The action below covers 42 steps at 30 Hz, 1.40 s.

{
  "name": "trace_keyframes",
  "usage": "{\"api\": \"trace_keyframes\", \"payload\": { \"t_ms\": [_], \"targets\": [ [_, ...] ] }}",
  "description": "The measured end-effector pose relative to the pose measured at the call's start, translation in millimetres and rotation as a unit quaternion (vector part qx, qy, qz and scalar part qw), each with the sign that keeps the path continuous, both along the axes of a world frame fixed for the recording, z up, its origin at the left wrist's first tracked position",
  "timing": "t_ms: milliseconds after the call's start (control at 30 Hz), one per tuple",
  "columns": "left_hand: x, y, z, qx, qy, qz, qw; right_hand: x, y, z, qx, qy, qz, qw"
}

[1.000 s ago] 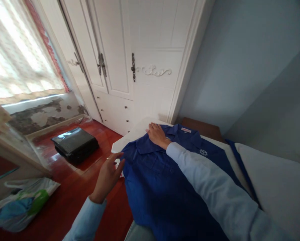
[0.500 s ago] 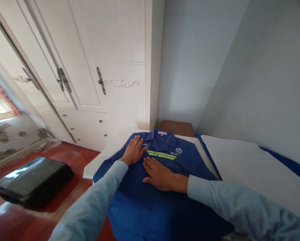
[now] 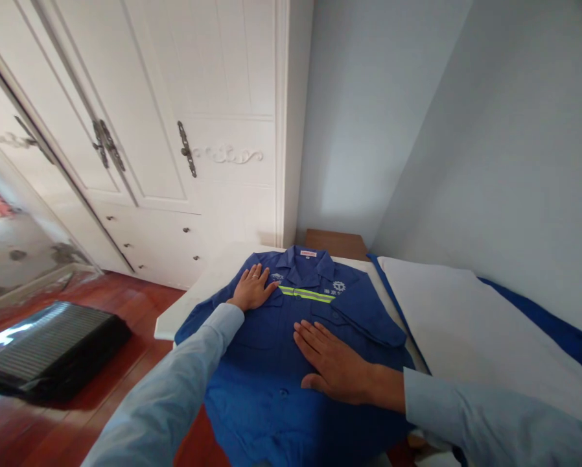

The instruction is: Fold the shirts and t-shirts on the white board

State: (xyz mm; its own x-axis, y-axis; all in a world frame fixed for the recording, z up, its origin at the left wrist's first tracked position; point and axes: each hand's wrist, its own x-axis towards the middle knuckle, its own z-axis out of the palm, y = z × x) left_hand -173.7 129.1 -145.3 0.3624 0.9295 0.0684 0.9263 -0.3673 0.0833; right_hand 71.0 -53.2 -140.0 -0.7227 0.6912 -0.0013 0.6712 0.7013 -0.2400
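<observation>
A blue work jacket (image 3: 266,370) lies spread front-up over a white table (image 3: 174,318), its collar toward the wall. A yellow-green reflective strip (image 3: 305,294) crosses its chest, with white printing and a gear emblem (image 3: 339,285) near it. My left hand (image 3: 253,289) rests flat on the chest at the left, just beside the strip's end, fingers stretched out. Lower on the front, right of the button line, my right hand (image 3: 337,364) lies flat with its fingers extended. Neither hand grips the cloth. The jacket's lower part hangs toward me over the near edge.
A white wardrobe (image 3: 232,201) stands behind at the left. At the right is a white sheet-like surface (image 3: 446,311) with blue material along its edges. A brown wooden box-like piece (image 3: 337,242) sits by the wall. A black plastic-wrapped bundle (image 3: 52,353) lies on the red floor (image 3: 150,383).
My right hand has slid down and to the right across the jacket front. My left hand stays at the upper left chest. The view has shifted slightly.
</observation>
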Motion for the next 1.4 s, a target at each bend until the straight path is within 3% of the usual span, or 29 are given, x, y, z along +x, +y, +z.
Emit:
{"api": "trace_keyframes", "payload": {
  "t_ms": [200,467,567,700,800,933,1100,1200,1300,1400],
  "targets": [
    [-3.6,6.9,-2.2,0.003,-0.027,-0.009,1.0,28.9,-14.1,10.4,-0.027,-0.02,0.016,0.999],
    [-6.2,29.1,-2.0,-0.002,-0.037,0.023,0.999,40.6,26.3,25.7,-0.057,-0.066,0.037,0.995],
    [-4.3,31.5,-1.3,0.016,-0.045,0.029,0.998,38.5,30.2,21.1,-0.016,-0.075,0.037,0.996],
    [-2.4,22.9,7.2,0.072,-0.059,0.035,0.995,33.8,18.4,6.5,0.105,-0.077,-0.011,0.991],
    [-3.5,9.3,18.9,0.12,-0.084,0.014,0.989,31.4,1.1,-2.6,0.165,-0.071,-0.05,0.982],
    [-6.3,-23.7,26.3,0.095,-0.155,-0.029,0.983,19.0,-23.5,-5.5,0.166,-0.045,-0.067,0.983],
    [-11.2,-92.4,9.1,0.077,-0.125,-0.157,0.977,-11.4,-46.3,-10.9,0.135,-0.001,-0.086,0.987],
    [-20.2,-130.2,-5.5,0.067,-0.089,-0.205,0.972,-14.0,-56.9,-21.2,0.141,0.007,-0.112,0.984],
    [-31.3,-150.6,-14.5,0.085,-0.061,-0.233,0.967,-2.5,-68.2,-32.4,0.18,0.01,-0.117,0.977],
    [-38.3,-154.2,-16.4,0.106,-0.045,-0.238,0.965,12.5,-80.9,-41.4,0.222,0.016,-0.123,0.967]
  ]
}}
